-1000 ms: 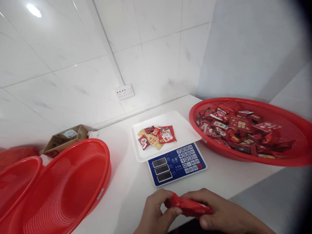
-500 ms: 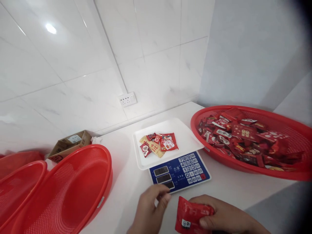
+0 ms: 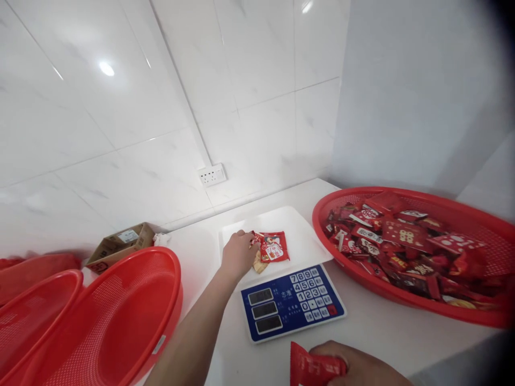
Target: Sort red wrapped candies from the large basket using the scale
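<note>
My left hand reaches over the white scale tray, its bent fingers down among small wrapped packets; the fingertips are hidden. Beside those fingers lie a red packet with a cartoon print and part of a yellow packet. Closed around a red plastic pouch, my right hand is at the bottom edge of the view, in front of the scale. The blue keypad panel of the scale faces me.
At right, a large red basket holds many red packets. Red baskets stand at left, with an open cardboard box behind them. A wall socket is above the white table.
My left hand has moved forward from in front of the scale onto the packets in the tray, covering some of them. My right hand still holds the red pouch, now lower in view.
</note>
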`<state>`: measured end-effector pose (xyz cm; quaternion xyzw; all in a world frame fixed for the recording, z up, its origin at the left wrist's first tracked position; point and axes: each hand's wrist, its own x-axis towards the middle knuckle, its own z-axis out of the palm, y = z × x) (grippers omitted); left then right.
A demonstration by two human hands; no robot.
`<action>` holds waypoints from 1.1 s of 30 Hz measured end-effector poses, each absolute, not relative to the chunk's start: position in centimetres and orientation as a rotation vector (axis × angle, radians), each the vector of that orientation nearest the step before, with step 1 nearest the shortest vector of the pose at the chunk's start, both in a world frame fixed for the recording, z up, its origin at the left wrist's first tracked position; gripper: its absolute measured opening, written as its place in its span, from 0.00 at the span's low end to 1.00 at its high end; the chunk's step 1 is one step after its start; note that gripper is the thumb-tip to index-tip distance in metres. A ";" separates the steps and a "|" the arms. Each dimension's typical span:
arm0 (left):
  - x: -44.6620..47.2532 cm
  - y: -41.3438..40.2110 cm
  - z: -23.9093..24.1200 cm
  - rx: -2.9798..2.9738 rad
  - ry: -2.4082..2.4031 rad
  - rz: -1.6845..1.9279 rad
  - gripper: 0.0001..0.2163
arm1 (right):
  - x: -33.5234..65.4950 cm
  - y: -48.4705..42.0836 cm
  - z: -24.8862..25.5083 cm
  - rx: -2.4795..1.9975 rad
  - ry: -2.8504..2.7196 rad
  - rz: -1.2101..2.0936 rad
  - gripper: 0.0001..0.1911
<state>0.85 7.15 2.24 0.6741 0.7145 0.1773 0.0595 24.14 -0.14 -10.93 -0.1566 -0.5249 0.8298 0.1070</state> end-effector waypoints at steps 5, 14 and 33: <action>0.6 9.4 1.9 1.989 2.243 0.359 0.08 | 24.2 -0.1 -10.5 -0.480 -1.578 2.433 0.28; 0.5 9.4 2.5 1.815 2.190 0.574 0.07 | 24.1 -0.3 -10.7 -0.405 -1.523 2.527 0.31; 8.8 10.8 10.1 1.731 1.363 0.813 0.32 | 24.3 -0.4 -10.4 -0.399 -1.455 2.530 0.27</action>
